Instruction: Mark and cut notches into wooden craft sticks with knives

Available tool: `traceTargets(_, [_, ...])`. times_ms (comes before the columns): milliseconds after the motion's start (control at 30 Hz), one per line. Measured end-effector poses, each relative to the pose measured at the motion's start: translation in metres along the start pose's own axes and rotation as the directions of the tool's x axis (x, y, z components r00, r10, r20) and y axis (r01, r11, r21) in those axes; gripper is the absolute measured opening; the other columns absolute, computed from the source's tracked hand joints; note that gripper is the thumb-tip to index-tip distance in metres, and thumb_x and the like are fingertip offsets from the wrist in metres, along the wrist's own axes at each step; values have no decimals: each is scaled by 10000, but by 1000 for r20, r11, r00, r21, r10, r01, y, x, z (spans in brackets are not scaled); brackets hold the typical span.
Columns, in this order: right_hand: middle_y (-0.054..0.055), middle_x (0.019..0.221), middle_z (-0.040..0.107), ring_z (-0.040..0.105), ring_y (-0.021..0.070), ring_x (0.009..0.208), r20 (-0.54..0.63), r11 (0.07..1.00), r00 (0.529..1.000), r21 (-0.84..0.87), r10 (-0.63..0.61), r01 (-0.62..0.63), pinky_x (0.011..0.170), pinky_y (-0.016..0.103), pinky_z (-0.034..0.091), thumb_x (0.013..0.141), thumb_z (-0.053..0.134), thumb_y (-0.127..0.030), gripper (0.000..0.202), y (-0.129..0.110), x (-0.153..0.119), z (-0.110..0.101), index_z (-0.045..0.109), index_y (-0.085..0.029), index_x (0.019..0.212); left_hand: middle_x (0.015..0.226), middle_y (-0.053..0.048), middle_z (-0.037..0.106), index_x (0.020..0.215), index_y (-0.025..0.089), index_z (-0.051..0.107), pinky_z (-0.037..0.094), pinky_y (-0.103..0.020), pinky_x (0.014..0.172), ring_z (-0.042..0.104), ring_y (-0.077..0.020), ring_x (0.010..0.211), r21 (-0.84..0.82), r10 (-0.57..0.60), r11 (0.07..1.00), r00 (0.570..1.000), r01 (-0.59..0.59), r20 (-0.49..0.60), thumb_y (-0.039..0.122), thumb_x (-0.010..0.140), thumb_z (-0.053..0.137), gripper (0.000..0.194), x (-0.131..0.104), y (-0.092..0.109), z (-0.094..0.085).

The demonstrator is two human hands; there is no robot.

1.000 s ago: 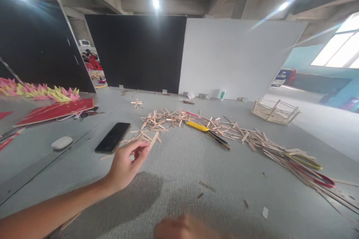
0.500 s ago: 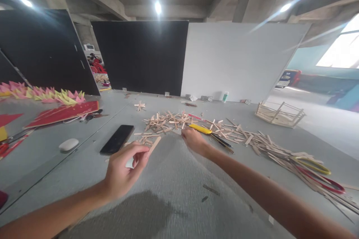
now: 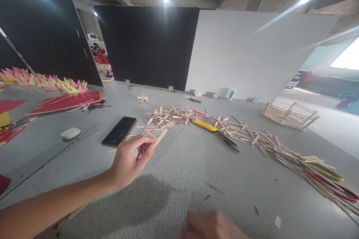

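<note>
Between the thumb and fingers of my left hand (image 3: pixel 133 162) is a flat wooden craft stick (image 3: pixel 160 137), its free end pointing up and to the right. My right hand (image 3: pixel 211 224) is a blur at the bottom edge, its fingers too smeared to read. Beyond the held stick lies a loose heap of short wooden sticks (image 3: pixel 159 115). A yellow utility knife (image 3: pixel 205 125) rests at the heap's right side, with dark pen-like tools (image 3: pixel 227 141) beside it. Left of the heap lies a black phone (image 3: pixel 119 131).
Long wooden strips (image 3: pixel 283 154) run to the right, with yellow-handled (image 3: pixel 325 171) and red-handled scissors (image 3: pixel 344 193) on them. A small stick frame (image 3: pixel 290 115) stands behind. On the left are a white case (image 3: pixel 70 133), a red board (image 3: pixel 67 102) and folded paper shapes (image 3: pixel 47 82).
My right hand has drawn back from the stick heap to the bottom edge. My left hand still holds the craft stick. The view has shifted slightly.
</note>
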State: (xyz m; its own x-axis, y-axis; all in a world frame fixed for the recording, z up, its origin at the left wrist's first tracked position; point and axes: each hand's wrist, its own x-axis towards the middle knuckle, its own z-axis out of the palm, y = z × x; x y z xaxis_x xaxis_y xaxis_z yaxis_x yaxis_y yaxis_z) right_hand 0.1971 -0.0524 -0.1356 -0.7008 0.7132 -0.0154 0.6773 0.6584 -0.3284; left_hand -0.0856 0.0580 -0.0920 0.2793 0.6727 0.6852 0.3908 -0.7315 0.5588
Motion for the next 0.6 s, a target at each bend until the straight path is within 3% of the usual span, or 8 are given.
traceTargets(100, [56,1109,704,699,183,897,-132,961,958,-80,254,-266,791,377,606,1018,655,-345,220,75,12,-29,675,-171,1150,804,8,667,942,206,671,480,-244,618,581,-120,657,-6,-9,1000,1000,9,13,207,1012,593,105,1,-1,1])
traceTargets(200, [77,1206,689,693,212,1000,-290,837,822,-104,491,-537,871,422,594,1019,650,-350,245,157,15,-74,668,-187,1202,798,8,664,936,205,669,478,-244,619,586,-120,661,-9,-20,1000,999,21,41,208,1013,583,115,-1,-2,2])
traceTargets(300, [90,1264,668,690,229,1034,-350,747,722,-87,597,-659,876,438,596,1012,659,-361,310,200,6,-101,643,-187,1268,771,14,647,931,205,665,467,-244,610,579,-122,655,-12,-34,999,997,35,76,214,1014,574,123,-3,-3,4])
traceTargets(367, [83,1242,675,692,223,1015,-359,742,712,-74,603,-666,867,433,597,1011,663,-369,302,196,0,-102,649,-185,1249,755,16,634,926,205,662,456,-242,597,570,-122,645,-15,-46,999,993,48,107,220,1016,565,134,-5,-3,7])
traceTargets(433, [64,1142,702,695,199,948,-350,785,749,-58,562,-616,841,403,593,1016,653,-340,213,167,-3,-91,678,-177,1151,743,19,624,920,206,661,444,-238,580,562,-120,631,-19,-59,998,988,63,146,227,1020,552,149,-7,-4,10])
traceTargets(467, [44,1049,713,692,183,898,-335,821,783,-46,524,-569,823,381,586,1020,640,-299,141,145,-3,-83,688,-172,1059,737,20,619,916,206,661,440,-236,573,560,-120,625,-22,-66,997,984,70,166,231,1021,547,157,-7,-4,11])
traceTargets(533, [18,867,704,673,149,789,-270,908,876,-8,401,-418,754,288,546,1012,548,-137,189,92,-5,-62,692,-191,902,728,23,609,908,209,663,430,-233,561,560,-120,620,-22,-81,996,975,87,207,243,1024,541,171,-8,-4,14])
traceTargets(600, [-10,825,684,644,111,714,-163,969,955,41,246,-242,648,221,499,994,558,-138,227,39,-10,-40,653,-226,807,727,23,607,899,210,664,422,-232,558,560,-122,622,-19,-99,994,966,107,238,253,1024,539,182,-8,-5,15])
